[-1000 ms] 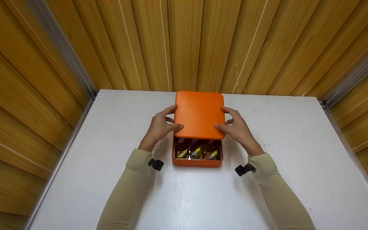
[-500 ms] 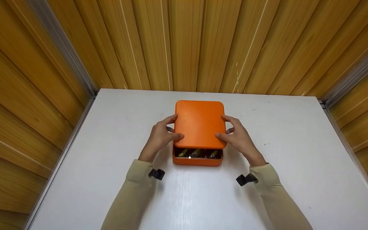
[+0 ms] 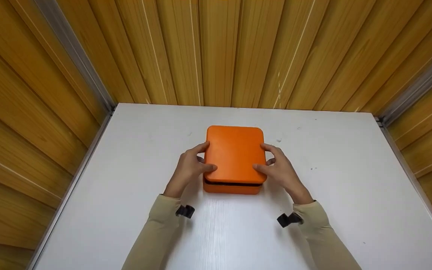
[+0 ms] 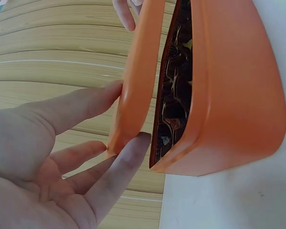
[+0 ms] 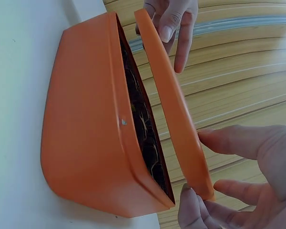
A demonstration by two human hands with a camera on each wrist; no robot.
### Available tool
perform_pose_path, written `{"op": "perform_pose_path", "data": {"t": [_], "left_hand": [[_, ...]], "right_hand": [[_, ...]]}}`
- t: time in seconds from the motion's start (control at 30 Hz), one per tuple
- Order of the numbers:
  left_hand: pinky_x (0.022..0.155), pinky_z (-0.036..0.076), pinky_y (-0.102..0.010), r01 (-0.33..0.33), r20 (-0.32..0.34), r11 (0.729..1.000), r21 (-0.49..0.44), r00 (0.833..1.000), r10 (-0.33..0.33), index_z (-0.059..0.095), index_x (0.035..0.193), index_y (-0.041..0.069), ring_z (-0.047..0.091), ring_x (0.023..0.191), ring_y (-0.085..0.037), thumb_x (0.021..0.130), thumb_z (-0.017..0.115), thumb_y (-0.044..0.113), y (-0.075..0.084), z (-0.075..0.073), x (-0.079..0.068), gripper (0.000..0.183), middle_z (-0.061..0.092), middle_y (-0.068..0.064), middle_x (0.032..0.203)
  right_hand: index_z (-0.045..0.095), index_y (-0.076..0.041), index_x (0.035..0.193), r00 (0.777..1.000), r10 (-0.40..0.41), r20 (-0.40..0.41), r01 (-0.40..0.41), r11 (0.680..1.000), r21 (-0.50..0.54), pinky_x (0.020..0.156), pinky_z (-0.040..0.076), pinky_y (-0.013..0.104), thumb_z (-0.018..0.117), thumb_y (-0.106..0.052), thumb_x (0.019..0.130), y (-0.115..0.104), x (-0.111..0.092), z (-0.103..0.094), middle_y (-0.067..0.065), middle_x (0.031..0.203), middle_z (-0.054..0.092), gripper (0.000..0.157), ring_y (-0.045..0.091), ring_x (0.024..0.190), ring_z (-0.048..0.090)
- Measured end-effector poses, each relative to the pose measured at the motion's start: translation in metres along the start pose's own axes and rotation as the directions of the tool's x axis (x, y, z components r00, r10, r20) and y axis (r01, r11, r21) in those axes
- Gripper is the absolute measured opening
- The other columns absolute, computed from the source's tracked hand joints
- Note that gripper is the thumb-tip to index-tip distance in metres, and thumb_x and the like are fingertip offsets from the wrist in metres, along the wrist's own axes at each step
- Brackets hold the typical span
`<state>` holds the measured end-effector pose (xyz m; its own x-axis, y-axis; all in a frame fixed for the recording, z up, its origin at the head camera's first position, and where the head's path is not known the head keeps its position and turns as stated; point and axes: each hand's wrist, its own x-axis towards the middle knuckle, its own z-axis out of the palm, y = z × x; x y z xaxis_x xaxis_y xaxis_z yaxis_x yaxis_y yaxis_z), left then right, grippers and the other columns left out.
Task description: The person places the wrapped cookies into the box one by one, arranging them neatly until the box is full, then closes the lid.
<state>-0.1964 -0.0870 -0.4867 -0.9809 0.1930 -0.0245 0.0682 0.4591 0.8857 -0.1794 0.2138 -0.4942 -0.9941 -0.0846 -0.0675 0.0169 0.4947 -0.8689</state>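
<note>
An orange lid (image 3: 234,153) with rounded corners is held just above an orange box (image 3: 232,188). My left hand (image 3: 191,167) pinches its left side, thumb on top and fingers at the edge. On the opposite side my right hand (image 3: 280,168) grips it the same way. In the left wrist view a gap parts the lid (image 4: 138,71) from the box (image 4: 238,90), and dark wrapped pieces (image 4: 174,95) show inside. The right wrist view shows the same gap between lid (image 5: 176,114) and box (image 5: 86,119). From the head view the contents are hidden.
The box stands on a white table (image 3: 126,157). Wood-patterned panels (image 3: 216,52) rise behind it and at both sides, with metal strips (image 3: 84,56) at the corners. Black wrist mounts (image 3: 185,211) sit at the cuffs of the beige sleeves (image 3: 152,232).
Both hands have brought the lid toward the person and over the box. The wrapped pieces, visible at the front earlier, are now covered in the head view. The box has stayed in place.
</note>
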Motion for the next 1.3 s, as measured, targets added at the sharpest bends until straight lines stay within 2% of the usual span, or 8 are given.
{"op": "perform_pose_path", "data": {"t": [0.3, 0.6, 0.93, 1.3], "left_hand": [[0.073, 0.054, -0.028, 0.028, 0.005, 0.999, 0.018, 1.000, -0.028, 0.052, 0.158, 0.008, 0.068, 0.086, -0.019, 0.083, 0.091, 0.007, -0.004, 0.004, -0.003, 0.084, 0.062, -0.014, 0.147], [0.073, 0.058, -0.030, 0.037, -0.005, 0.997, 0.064, 0.999, -0.037, 0.051, 0.157, 0.004, 0.069, 0.081, -0.018, 0.083, 0.091, 0.004, -0.002, 0.007, -0.003, 0.084, 0.064, -0.014, 0.144], [0.076, 0.059, -0.032, 0.033, 0.004, 0.995, 0.093, 0.999, -0.033, 0.051, 0.157, 0.003, 0.072, 0.085, -0.019, 0.083, 0.091, 0.005, -0.001, 0.009, -0.003, 0.084, 0.066, -0.014, 0.141], [0.082, 0.059, -0.033, 0.065, 0.034, 0.992, 0.110, 0.997, -0.069, 0.051, 0.156, 0.001, 0.072, 0.081, -0.018, 0.084, 0.091, 0.010, -0.001, 0.006, 0.000, 0.083, 0.064, -0.017, 0.143]], "right_hand": [[0.043, -0.011, 0.162, 0.999, 0.044, -0.002, -0.044, 0.999, -0.027, 0.075, 0.047, 0.034, 0.082, -0.020, 0.095, 0.002, -0.003, 0.008, 0.014, 0.158, 0.043, 0.078, 0.031, 0.107, 0.054], [0.045, -0.008, 0.161, 0.999, 0.036, -0.016, -0.036, 0.998, -0.053, 0.074, 0.046, 0.033, 0.083, -0.015, 0.093, 0.007, -0.001, 0.015, 0.015, 0.155, 0.047, 0.078, 0.027, 0.100, 0.054], [0.044, -0.005, 0.162, 1.000, 0.016, 0.000, -0.015, 0.998, -0.063, 0.072, 0.049, 0.031, 0.083, -0.013, 0.093, 0.009, -0.001, 0.016, 0.016, 0.157, 0.045, 0.079, 0.026, 0.097, 0.057], [0.043, -0.003, 0.161, 1.000, 0.016, 0.017, -0.014, 0.994, -0.107, 0.076, 0.049, 0.033, 0.080, -0.019, 0.095, 0.005, 0.001, 0.017, 0.020, 0.157, 0.045, 0.078, 0.028, 0.099, 0.057]]}}
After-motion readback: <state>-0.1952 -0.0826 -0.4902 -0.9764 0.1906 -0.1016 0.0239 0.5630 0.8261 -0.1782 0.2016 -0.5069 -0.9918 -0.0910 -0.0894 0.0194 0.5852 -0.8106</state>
